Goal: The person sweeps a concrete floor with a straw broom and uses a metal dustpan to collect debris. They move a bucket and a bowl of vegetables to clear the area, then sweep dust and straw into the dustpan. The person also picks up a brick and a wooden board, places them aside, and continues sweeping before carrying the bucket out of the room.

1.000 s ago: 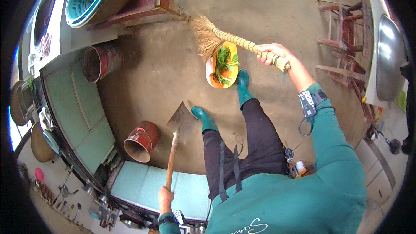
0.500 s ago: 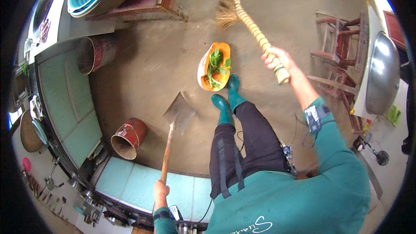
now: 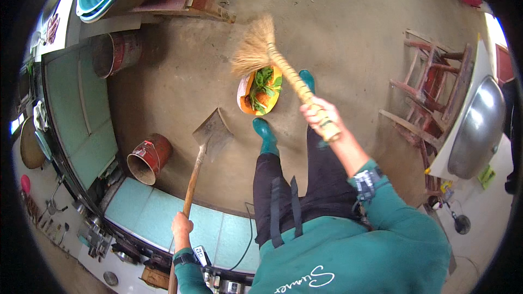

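Right hand closed around broom; bristles overlapped orange container of greens on floor, contact unclear. Left hand, grip clenched on shovel. Low swing probably risked tipping container.

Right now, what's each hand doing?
Left hand: closed, holding the shovel.
Right hand: closed, holding the broom.
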The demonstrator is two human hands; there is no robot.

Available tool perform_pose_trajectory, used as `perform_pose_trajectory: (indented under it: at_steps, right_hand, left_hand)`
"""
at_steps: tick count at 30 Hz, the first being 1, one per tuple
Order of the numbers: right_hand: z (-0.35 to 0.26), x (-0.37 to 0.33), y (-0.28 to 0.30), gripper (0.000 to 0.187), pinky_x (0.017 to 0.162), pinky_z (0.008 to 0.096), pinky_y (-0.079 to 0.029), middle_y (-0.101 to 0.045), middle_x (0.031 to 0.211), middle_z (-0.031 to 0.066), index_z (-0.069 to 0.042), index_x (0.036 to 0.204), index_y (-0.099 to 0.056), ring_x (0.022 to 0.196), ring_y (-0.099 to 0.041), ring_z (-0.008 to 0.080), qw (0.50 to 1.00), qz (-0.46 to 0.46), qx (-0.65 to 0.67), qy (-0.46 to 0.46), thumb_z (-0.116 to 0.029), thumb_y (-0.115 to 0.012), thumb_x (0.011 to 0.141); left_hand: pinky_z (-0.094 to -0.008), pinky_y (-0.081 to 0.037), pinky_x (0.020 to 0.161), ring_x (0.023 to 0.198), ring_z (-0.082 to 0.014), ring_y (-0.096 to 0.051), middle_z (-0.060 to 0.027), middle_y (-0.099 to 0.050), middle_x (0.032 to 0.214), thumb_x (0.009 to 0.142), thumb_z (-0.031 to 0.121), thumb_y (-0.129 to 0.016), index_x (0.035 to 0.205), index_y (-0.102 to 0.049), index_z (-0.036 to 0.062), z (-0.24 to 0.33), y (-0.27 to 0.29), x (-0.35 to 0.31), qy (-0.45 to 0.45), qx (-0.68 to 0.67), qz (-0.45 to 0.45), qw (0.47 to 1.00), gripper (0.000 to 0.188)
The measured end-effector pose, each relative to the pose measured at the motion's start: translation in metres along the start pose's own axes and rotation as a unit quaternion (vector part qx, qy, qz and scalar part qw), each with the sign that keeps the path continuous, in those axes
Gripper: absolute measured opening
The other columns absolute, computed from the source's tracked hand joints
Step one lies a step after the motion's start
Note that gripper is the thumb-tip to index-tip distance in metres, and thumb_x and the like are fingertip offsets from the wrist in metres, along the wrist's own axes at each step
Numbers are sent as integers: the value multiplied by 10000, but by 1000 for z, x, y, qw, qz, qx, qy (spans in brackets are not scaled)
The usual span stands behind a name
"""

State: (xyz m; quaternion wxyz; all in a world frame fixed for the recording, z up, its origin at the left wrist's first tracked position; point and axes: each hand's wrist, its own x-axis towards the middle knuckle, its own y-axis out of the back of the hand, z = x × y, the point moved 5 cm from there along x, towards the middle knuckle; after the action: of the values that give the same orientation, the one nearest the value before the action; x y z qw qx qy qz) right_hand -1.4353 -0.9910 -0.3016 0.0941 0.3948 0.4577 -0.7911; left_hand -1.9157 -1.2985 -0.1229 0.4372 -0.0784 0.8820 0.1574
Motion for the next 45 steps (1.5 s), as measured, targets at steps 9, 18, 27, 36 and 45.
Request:
perform_pose_trajectory:
  at_steps: [9,18,27,36,45]
  right_hand:
    - [-197,-96,-32,445,443,242,-458,-549,839,67,-106,1318,-417,588,-534,111,870,190,-377,255,-135,-592,910]
    - [-190,40,-59,191,407,194,-420,-477,798,34,-64,1016,-460,536,-451,72,983,-107,-27,145,-189,-564,917]
    - [-134,260,-54,359,416,273,-475,-590,765,74,-49,1212,-508,533,-562,126,994,6,-65,88,-92,-630,878]
    - [-240,46,14,628,413,256,-465,-565,786,66,-144,1454,-338,542,-553,125,903,154,-333,222,-165,-630,899]
    - [-168,129,-70,473,440,262,-453,-560,817,66,-120,1393,-390,572,-540,143,973,-66,-179,131,-190,-539,950]
  left_hand:
    - [-440,-535,840,987,-362,-647,-221,-670,1017,750,111,-656,987,-637,5,57,7,-23,44,1,-1,999,260]
    - [-445,-535,820,958,-375,-650,-227,-673,969,704,136,-690,920,-651,-4,59,-5,-23,56,9,-4,998,261]
    - [-462,-539,807,912,-397,-661,-259,-671,916,667,140,-662,842,-659,-35,69,-11,-31,94,32,-37,994,248]
    - [-448,-549,787,935,-386,-659,-262,-669,957,714,105,-627,886,-681,-35,75,5,-36,84,1,-39,996,228]
    - [-452,-542,798,921,-393,-657,-265,-668,927,704,89,-640,888,-686,-39,78,9,-40,96,-19,-21,995,230]
